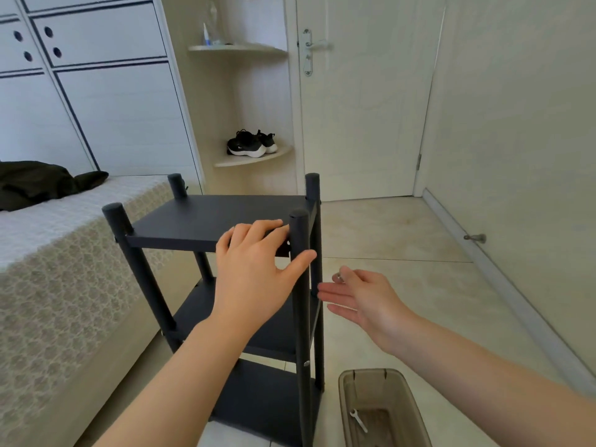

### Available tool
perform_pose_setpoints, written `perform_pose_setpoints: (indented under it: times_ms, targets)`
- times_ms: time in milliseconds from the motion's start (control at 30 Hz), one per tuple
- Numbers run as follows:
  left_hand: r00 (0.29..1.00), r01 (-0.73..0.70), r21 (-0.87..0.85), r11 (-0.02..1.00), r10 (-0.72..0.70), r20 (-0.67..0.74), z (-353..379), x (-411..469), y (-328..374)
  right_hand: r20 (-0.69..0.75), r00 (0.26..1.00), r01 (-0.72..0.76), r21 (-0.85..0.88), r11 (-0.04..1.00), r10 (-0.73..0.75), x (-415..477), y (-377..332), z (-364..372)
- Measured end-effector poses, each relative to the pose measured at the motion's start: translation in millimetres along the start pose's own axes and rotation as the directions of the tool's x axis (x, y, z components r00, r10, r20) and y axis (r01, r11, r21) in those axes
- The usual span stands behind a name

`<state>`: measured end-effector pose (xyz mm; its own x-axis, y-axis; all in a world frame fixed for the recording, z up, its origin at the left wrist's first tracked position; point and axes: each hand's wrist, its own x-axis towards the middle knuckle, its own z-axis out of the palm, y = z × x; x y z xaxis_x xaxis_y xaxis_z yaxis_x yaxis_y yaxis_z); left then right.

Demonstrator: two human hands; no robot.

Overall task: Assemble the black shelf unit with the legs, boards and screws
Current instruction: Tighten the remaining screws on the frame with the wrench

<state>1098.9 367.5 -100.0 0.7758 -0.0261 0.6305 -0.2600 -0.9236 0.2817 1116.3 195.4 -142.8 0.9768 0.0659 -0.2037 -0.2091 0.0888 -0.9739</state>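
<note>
The black shelf unit stands upright on the floor beside the bed, with four round legs and three boards. Its top board [193, 217] is level between the legs. My left hand [254, 272] rests on the top board's front right corner, fingers lying flat on the board and the thumb against the front right leg [303, 317]. Just right of that leg, my right hand [367, 298] pinches a small silver screw [338, 278] between thumb and forefinger, its other fingers straight and pointing at the leg.
A brown translucent plastic box [346, 401] on the floor at my lower right holds a small white wrench [358, 421]. The bed [64, 269] runs along the left, close to the shelf. A shut door [361, 108] and a wall with a door stop [475, 237] lie ahead and right.
</note>
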Motion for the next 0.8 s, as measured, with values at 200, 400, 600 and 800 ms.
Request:
perform_pose_setpoints:
  times_ms: [200, 400, 600, 800]
  targets:
    - [0.998, 0.030, -0.009, 0.999, -0.030, 0.057, -3, 3, 5, -0.011, 0.985, -0.171, 0.082, 0.982, 0.173, 10, 3, 39]
    - [0.957, 0.200, -0.057, 0.978, -0.183, 0.227, -17, 23, -3, 0.067, 0.979, -0.187, -0.056, 0.981, 0.190, 24, -4, 68]
    - [0.965, 0.234, -0.088, 0.968, -0.220, 0.144, -20, 21, -21, 0.164, 0.982, -0.076, -0.116, 0.990, 0.095, 40, -10, 87]
    - [0.966, 0.257, -0.136, 0.957, -0.253, 0.048, -33, 27, -45, 0.249, 0.968, -0.031, 0.015, 0.999, 0.027, 46, -19, 115]
